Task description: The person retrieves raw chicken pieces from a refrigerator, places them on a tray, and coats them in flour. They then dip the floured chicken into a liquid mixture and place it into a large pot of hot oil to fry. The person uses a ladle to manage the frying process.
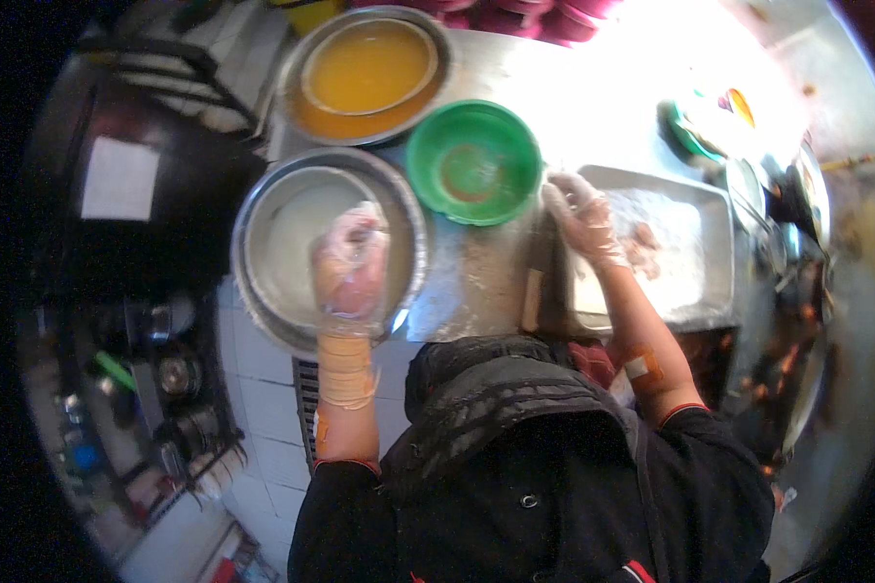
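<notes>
My gloved left hand (350,262), with a bandaged forearm, is over a white bowl (278,243) of pale contents set inside a steel basin (405,262). Its fingers are curled closed; what they hold, if anything, I cannot make out. My gloved right hand (583,219) is at the left side of a metal tray (719,243), fingers loosely bent and apart, with nothing visible in them. The tray holds white powder (681,243) and pale pink pieces (642,248), partly behind that hand. A green bowl (486,155) with some residue sits between my hands, toward the back.
A round vessel of orange liquid (365,68) stands at the back left of the steel table (467,291). Pink containers (574,19) are behind it; a smaller green container (705,121) and dishes (749,194) are rightward. A black cabinet (107,243) and shelves of pots (180,374) flank the left.
</notes>
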Demonstrator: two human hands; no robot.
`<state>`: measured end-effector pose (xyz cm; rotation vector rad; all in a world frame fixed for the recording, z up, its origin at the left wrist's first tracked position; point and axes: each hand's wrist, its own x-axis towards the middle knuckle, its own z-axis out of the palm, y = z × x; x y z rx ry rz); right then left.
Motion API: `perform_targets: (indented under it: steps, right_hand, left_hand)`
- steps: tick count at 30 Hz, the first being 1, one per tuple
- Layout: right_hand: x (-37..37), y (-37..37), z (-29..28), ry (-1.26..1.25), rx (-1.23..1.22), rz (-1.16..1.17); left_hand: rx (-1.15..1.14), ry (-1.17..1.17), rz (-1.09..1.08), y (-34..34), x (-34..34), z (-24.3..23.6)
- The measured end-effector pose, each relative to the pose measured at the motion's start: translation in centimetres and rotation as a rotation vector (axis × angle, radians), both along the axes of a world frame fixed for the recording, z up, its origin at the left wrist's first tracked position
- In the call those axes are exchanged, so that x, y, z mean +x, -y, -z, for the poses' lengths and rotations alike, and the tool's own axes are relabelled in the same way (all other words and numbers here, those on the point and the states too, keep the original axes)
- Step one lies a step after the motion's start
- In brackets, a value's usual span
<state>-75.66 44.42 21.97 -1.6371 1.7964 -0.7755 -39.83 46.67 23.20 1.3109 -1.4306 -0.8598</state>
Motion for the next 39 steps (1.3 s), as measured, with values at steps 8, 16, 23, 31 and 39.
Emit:
perform_targets:
  steps: [8,16,23,31,39]
  right_hand:
    - [-30.5,-11.1,10.2,0.118,0.294,0.555]
    - [-48.0,-7.7,20.0,-0.076,0.379,0.644]
    - [-39.5,-1.5,20.0,0.095,0.509,0.395]
    - [-40.7,-5.5,9.4,-0.190,0.582,-0.606]
    - [-35.6,-8.0,15.6,-0.594,0.453,-0.614]
  left_hand:
    - [0.359,-0.121,0.739,-0.9,-27.0,3.9]
    - [0.449,0.472,0.377,6.6,-44.4,14.6]
    - [0.606,0.433,0.544,6.0,-50.8,18.8]
    - [0.388,0.883,0.671,-0.9,-49.5,14.5]
    - [0.538,0.921,0.734,-2.7,-52.9,13.6]
